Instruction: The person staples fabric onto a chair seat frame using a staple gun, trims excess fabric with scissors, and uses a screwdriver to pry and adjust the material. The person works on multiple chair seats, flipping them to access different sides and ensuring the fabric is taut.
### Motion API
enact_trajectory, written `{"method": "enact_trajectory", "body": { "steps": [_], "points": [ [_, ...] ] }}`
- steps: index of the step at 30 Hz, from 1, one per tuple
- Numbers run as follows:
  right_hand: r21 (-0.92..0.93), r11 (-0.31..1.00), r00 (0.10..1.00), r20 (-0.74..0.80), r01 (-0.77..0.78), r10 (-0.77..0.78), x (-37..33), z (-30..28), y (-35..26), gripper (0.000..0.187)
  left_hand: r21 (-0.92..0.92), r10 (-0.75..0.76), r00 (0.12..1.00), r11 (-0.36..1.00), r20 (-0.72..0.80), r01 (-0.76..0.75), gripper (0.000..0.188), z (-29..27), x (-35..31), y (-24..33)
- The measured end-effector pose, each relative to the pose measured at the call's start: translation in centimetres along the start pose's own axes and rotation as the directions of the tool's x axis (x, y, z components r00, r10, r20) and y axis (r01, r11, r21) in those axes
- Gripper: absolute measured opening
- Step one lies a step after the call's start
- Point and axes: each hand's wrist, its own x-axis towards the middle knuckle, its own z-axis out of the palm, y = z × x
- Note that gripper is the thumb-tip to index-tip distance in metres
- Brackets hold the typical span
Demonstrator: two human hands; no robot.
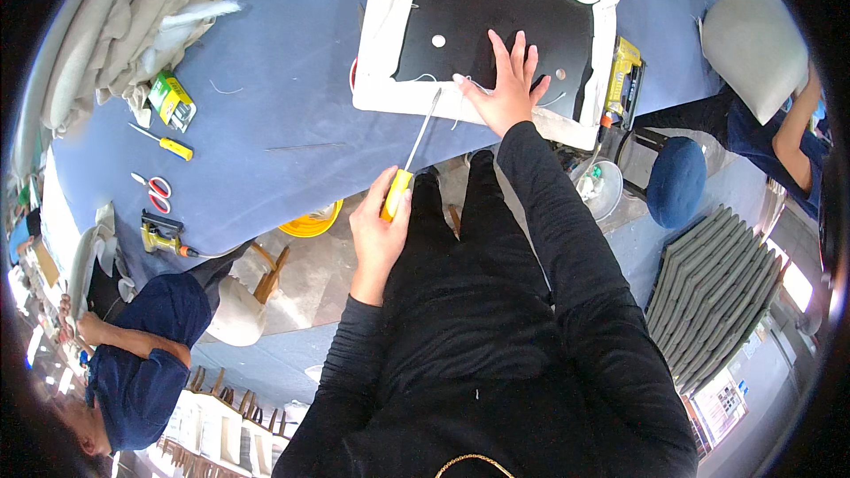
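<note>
A seat cushion (381,53) lies on the blue-covered table, its black underside up and pale fabric folded over the edges. My left hand (379,228) grips the yellow handle of a screwdriver (421,139). Its long metal shaft points up and away, with the tip at the cushion's near fabric edge. My right hand (506,88) lies with fingers spread on the black underside (469,0), close to that near edge. Beside the cushion's right side rests a yellow staple gun (623,78).
On the blue table (292,53) to the left lie another screwdriver (168,143), red-handled scissors (157,192), a staple gun (162,235) and a green-yellow box (171,101). Grey fabric (115,35) is heaped far left. Co-workers sit at both sides. A blue stool (677,181) stands right.
</note>
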Motion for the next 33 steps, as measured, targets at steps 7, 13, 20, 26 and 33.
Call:
{"method": "enact_trajectory", "body": {
  "steps": [7,13,20,26,33],
  "points": [
    [-0.057,0.998,0.993,0.115,-0.002,0.008,0.5,-0.3,-0.3,0.138,-0.178,-0.311,0.946,0.93,0.089,0.323,0.029,-2.0,0.2,1.1],
    [-0.106,0.994,0.997,0.061,-0.034,0.041,0.6,0.8,-1.1,0.128,-0.07,-0.176,0.984,0.982,-0.026,0.174,0.032,-1.7,-0.1,3.1],
    [-0.132,0.991,0.996,0.085,-0.013,0.024,0.9,1.2,-0.5,0.12,0.103,-0.124,0.992,0.987,0.012,0.122,0.034,-2.9,1.2,3.8],
    [-0.124,0.992,0.948,0.315,-0.002,0.042,1.9,-0.2,0.5,0.123,0.287,-0.068,0.996,0.957,0.051,0.051,0.034,-4.5,2.6,6.9],
    [-0.058,0.998,0.85,0.526,0.013,0.019,2.3,-2.2,0.5,0.116,0.449,-0.041,0.992,0.893,0.118,-0.017,0.034,-4.9,3.5,9.9]
  ]
}}
